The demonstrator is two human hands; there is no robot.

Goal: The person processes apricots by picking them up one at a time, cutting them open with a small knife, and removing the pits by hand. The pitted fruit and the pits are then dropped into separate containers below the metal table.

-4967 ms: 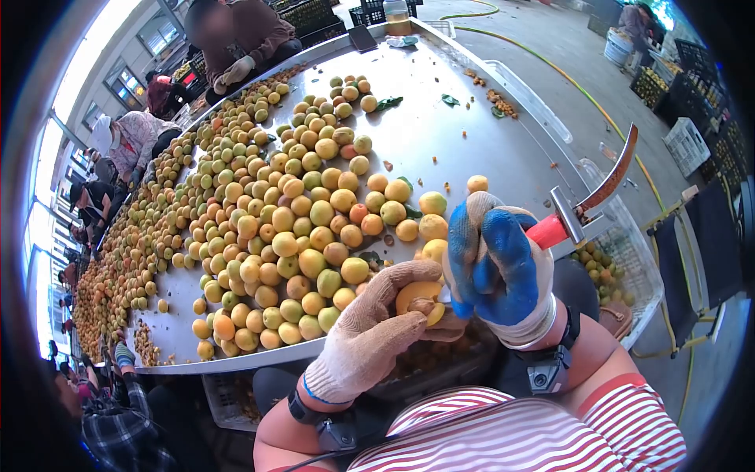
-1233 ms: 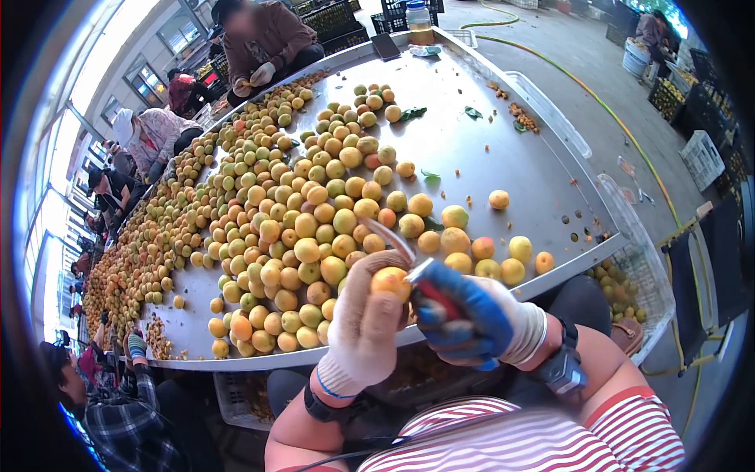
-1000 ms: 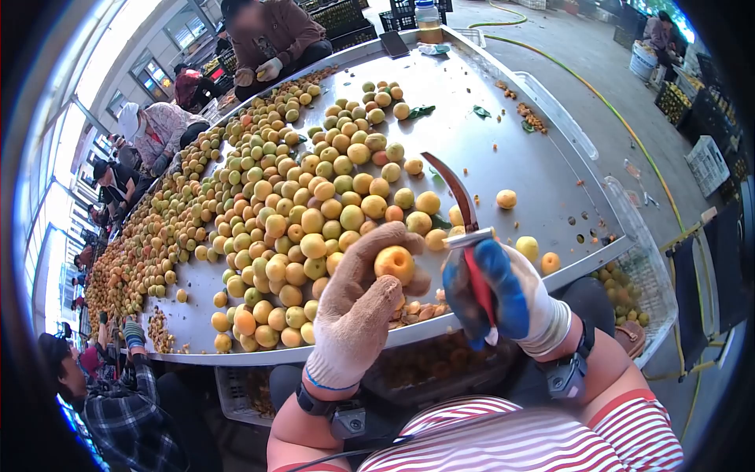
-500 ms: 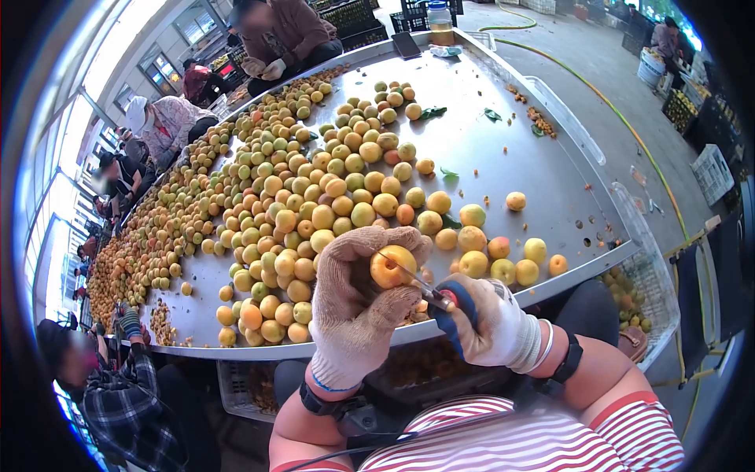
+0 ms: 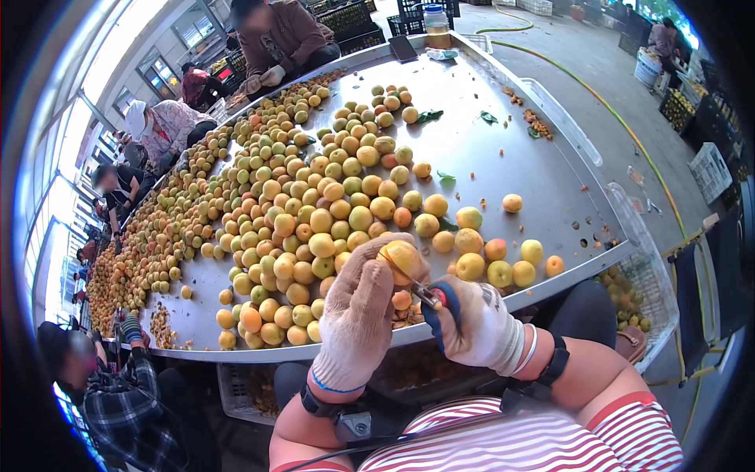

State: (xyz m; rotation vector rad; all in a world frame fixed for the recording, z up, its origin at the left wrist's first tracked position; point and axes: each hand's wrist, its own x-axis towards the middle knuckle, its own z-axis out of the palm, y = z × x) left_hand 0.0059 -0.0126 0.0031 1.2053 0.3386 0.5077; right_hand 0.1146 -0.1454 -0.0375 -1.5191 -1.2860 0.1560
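Note:
My left hand [image 5: 355, 311], in a beige and white knit glove, is closed around an apricot [image 5: 403, 261] above the table's near edge. My right hand [image 5: 480, 322], gloved in white with dark blue on it, grips a small metal-bladed cutting tool [image 5: 425, 294] with red at its handle. Its thin blade lies against the apricot's side; how deep it goes I cannot make out. Many loose apricots [image 5: 321, 245] spread over the metal table [image 5: 543, 185] just beyond both hands. Scraps and a reddish apricot sit below the held fruit, partly hidden by my gloves.
White crates [image 5: 653, 291] stand at the right and under the near edge. A phone [image 5: 403, 49] and a lidded jar [image 5: 437, 25] are at the far end. Co-workers sit along the left side, one in a plaid shirt [image 5: 130, 409] close by. A yellow-green hose [image 5: 605, 102] crosses the floor.
The apricot has turned in my left hand and shifted slightly right. My left fingers have moved from over its top to its left side. The tool stays at the fruit, tilted a little differently.

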